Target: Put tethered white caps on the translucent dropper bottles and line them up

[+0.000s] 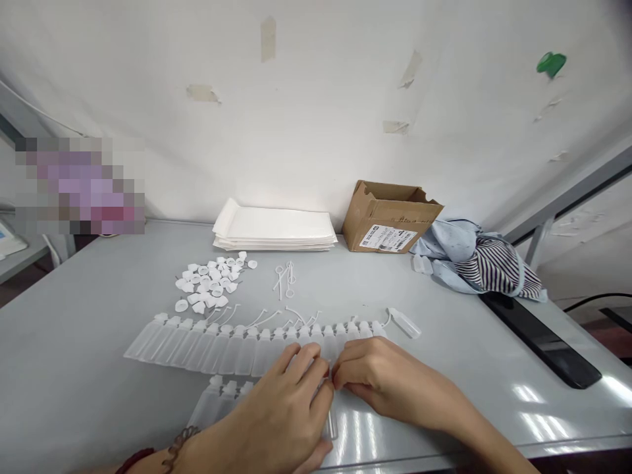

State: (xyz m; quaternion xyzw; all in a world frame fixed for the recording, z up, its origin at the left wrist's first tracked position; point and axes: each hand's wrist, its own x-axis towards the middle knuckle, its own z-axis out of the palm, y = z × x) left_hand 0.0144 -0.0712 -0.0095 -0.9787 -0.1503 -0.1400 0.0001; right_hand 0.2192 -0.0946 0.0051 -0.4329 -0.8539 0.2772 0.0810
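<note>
My left hand (291, 401) is closed around a clear plastic bottle (332, 421) near the table's front edge; its fingers cover most of the bottle. Right beside it, my right hand (375, 372) pinches at the bottle's upper end, and what lies between those fingertips is hidden. Behind both hands runs a long row of translucent flat bottles (197, 347) lying side by side, with thin curved strips (261, 318) at their necks. Several more bottles (212, 401) lie in a shorter row, partly covered by my left hand.
Small white caps (210, 283) lie in a pile at left. Further back are thin white plastic pieces (285, 280), a stack of white envelopes (276, 227) and an opened cardboard box (390, 220). Bundled cloth (498, 263) and a black phone-like slab (540, 339) lie at right.
</note>
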